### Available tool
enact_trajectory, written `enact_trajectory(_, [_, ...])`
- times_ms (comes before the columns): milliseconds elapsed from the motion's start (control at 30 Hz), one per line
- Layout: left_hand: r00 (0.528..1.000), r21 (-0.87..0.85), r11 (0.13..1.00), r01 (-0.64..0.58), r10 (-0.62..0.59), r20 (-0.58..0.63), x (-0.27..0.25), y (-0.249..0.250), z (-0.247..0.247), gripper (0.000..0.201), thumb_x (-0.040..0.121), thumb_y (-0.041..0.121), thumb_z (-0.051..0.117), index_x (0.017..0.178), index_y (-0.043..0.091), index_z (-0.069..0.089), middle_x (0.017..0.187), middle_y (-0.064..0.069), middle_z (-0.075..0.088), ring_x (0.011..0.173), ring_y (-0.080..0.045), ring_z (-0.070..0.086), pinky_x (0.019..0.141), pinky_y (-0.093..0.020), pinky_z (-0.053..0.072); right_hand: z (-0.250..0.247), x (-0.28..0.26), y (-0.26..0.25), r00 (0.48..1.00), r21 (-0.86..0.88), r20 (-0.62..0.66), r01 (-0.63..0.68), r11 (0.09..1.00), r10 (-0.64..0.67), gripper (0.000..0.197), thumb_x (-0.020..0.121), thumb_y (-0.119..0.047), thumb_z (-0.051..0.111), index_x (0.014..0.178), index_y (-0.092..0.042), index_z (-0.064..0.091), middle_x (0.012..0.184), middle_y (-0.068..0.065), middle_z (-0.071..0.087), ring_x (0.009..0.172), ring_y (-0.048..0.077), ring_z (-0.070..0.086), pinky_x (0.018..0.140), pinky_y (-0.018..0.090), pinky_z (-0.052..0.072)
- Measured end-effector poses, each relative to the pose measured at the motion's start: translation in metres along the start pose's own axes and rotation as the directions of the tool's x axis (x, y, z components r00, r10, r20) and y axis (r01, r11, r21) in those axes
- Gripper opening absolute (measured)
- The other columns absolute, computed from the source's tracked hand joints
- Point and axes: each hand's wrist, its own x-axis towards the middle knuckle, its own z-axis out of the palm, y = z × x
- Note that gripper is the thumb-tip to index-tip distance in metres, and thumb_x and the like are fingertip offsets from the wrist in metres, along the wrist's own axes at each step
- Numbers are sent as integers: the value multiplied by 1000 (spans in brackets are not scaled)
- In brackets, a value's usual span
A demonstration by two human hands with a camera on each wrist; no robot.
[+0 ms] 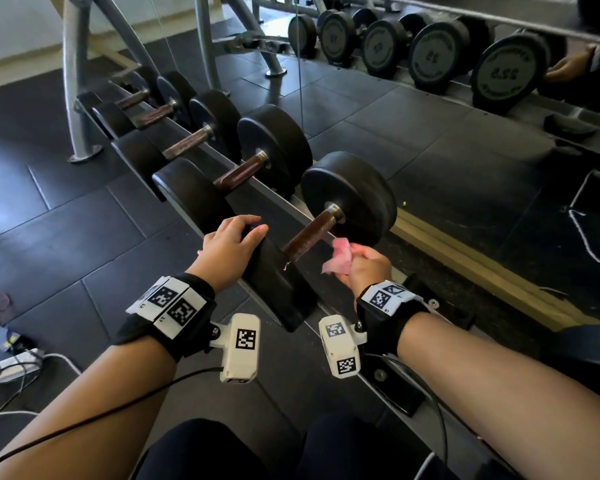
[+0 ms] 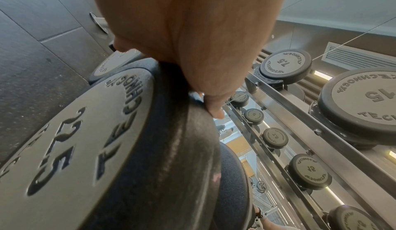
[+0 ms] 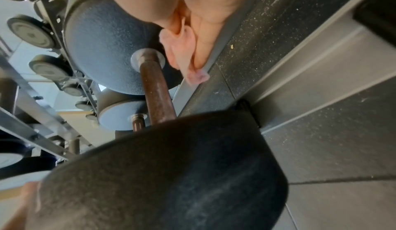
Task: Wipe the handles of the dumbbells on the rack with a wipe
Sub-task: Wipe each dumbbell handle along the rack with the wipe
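Observation:
The nearest dumbbell has a rusty brown handle between two black heads, lying on the low rack. My left hand rests over the top of its near head, fingers curved across the rim. My right hand pinches a crumpled pink wipe just right of the handle, not touching it. In the right wrist view the wipe hangs beside the handle. In the left wrist view my left hand lies on the head marked 22.5.
Several more dumbbells line the rack toward the far left. A mirror to the right reflects the rack. A grey machine frame stands behind. A power strip and cables lie on the dark floor at lower left.

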Motion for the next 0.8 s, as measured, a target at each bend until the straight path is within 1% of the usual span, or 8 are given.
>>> enact_trajectory(67, [1000, 6, 1000, -3, 3, -6, 0, 0, 0, 43, 101, 53, 37, 140, 37, 44, 154, 5, 33, 142, -32, 22, 116, -61, 19, -5, 1, 7, 997, 82, -10, 78, 994, -78, 20, 74, -25, 82, 88, -34, 70, 102, 1, 71, 91, 19, 69, 84, 37, 59])
enact_trajectory(200, [1000, 6, 1000, -6, 6, -12, 0, 0, 1, 42, 101, 52, 37, 140, 37, 44, 154, 5, 33, 143, -31, 22, 116, -61, 19, -5, -5, 4, 977, 287, 60, 180, 941, -205, 22, 93, -19, 67, 89, -41, 67, 110, 1, 65, 103, 24, 66, 87, 43, 60])
enact_trajectory(300, [1000, 11, 1000, -7, 7, -4, 0, 0, 1, 42, 101, 52, 37, 140, 37, 43, 153, 5, 33, 143, -31, 22, 116, -61, 19, 6, -6, 1, 963, 280, 78, 227, 933, -258, 16, 93, -28, 67, 88, -43, 68, 114, -1, 65, 111, 23, 64, 95, 45, 56])
enact_trajectory(400, [1000, 1, 1000, -12, 12, 1, 1, -1, 1, 41, 101, 52, 37, 139, 37, 44, 153, 5, 33, 142, -30, 24, 115, -60, 24, 14, -3, 7, 937, 320, 127, 273, 907, -326, 26, 87, -21, 73, 95, -45, 70, 106, -9, 68, 106, 17, 67, 89, 35, 58])
enact_trajectory(533, [1000, -11, 1000, -18, 18, 10, 2, -2, 1, 42, 101, 53, 37, 139, 37, 44, 152, 4, 34, 141, -30, 26, 114, -59, 28, 25, 5, 5, 950, 308, 78, 266, 913, -303, 38, 88, -9, 71, 121, -26, 68, 97, -11, 71, 96, 13, 70, 92, 34, 58])
enact_trajectory(600, [1000, -6, 1000, -18, 18, 8, 2, -2, 1, 42, 101, 53, 37, 139, 37, 44, 152, 4, 34, 141, -31, 27, 114, -58, 28, 30, 5, 5, 959, 263, 46, 259, 929, -281, 38, 88, -9, 71, 119, -31, 67, 91, -19, 69, 98, 10, 69, 97, 36, 55])
enact_trajectory(700, [1000, 19, 1000, -16, 16, -9, 2, -2, 2, 43, 100, 54, 37, 139, 37, 44, 153, 5, 34, 142, -30, 24, 115, -59, 24, 35, -8, 14, 951, 194, 66, 286, 938, -303, 35, 91, -14, 68, 116, -38, 63, 105, -30, 63, 107, 5, 64, 103, 36, 50])
enact_trajectory(800, [1000, 26, 999, -19, 19, -19, 2, -3, 3, 43, 100, 54, 37, 139, 37, 44, 153, 5, 34, 143, -30, 23, 116, -60, 20, 34, -25, 26, 924, 144, 159, 326, 934, -347, 27, 95, -19, 63, 120, -29, 68, 114, -10, 72, 109, 9, 66, 104, 37, 51])
